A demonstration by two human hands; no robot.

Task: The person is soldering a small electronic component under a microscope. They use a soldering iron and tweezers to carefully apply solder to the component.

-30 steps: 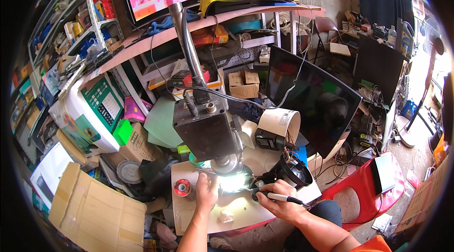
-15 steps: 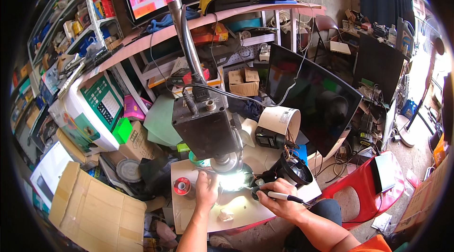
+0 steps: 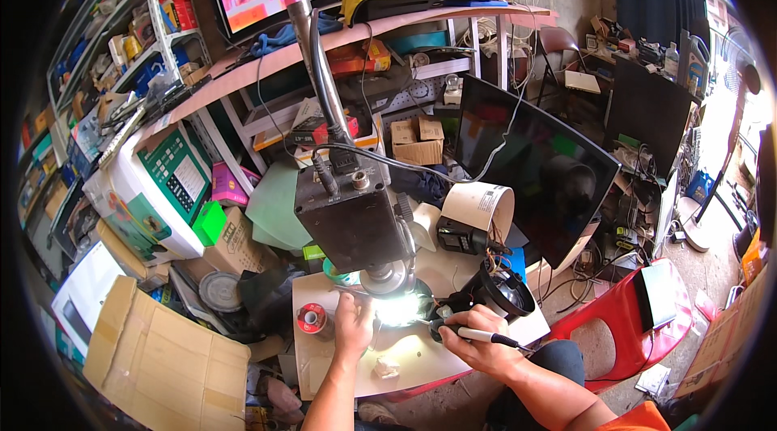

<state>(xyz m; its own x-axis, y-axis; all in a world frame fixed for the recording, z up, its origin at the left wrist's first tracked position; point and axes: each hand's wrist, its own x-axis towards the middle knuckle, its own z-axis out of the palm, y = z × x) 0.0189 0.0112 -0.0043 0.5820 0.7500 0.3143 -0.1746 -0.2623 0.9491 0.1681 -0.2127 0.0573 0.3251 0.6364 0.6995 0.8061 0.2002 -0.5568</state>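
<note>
— Cluttered workshop, shelves of boxes behind; where does the work sit?

— On the small white table [image 3: 421,358], directly under the dark camera box [image 3: 350,219] hanging on its bent arm. A bright lit patch [image 3: 398,309] beneath that box hides the piece itself; glare washes it out.

— And the hands?

— The left hand [image 3: 354,324], just left of the glare, presses down with fingers together; what it pins I cannot tell. The right hand [image 3: 477,342], right of the box, has its fingers clamped round a pen-like soldering tool [image 3: 473,335], tip aimed into the light.

— How far along?

— Mid-work, I judge: tool at the piece, red solder spool [image 3: 312,318] left of the box, nothing set aside as finished.
</note>
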